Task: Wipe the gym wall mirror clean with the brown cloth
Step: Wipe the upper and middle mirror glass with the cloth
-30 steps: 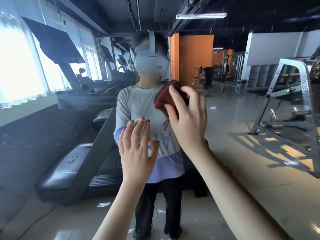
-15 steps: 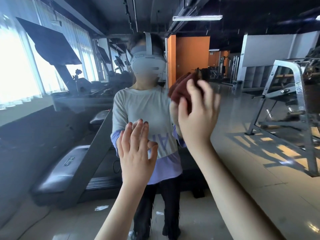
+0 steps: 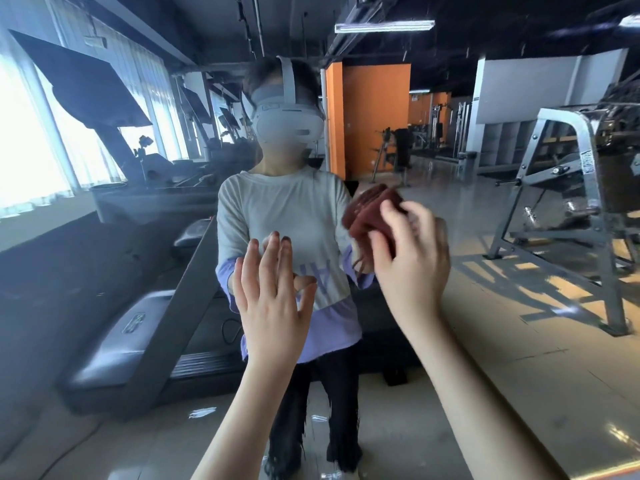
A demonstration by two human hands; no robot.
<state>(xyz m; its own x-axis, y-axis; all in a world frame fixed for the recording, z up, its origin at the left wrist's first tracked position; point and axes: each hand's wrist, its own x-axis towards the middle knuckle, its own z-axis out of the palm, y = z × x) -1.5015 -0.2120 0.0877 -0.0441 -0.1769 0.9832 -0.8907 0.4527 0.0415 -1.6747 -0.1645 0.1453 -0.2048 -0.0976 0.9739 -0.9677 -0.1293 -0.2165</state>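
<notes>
Up at the mirror [image 3: 519, 358], left hand [image 3: 270, 306] flat, grip released; right hand [image 3: 412, 265] raised, grip tight round the brown cloth [image 3: 367, 211].

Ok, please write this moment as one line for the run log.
step: mirror wipe | right hand: holds cloth against mirror | left hand: open, fingertips on mirror

Daylight pours through the windows [image 3: 24, 143] far left of the headset [image 3: 287, 124], blown out white and hazy. Lower right of the headset, sun patches and hard shadows stripe the floor [image 3: 502, 299]. Below it, the right hand [image 3: 412, 261] and cloth [image 3: 369, 209] smear with motion blur.
</notes>
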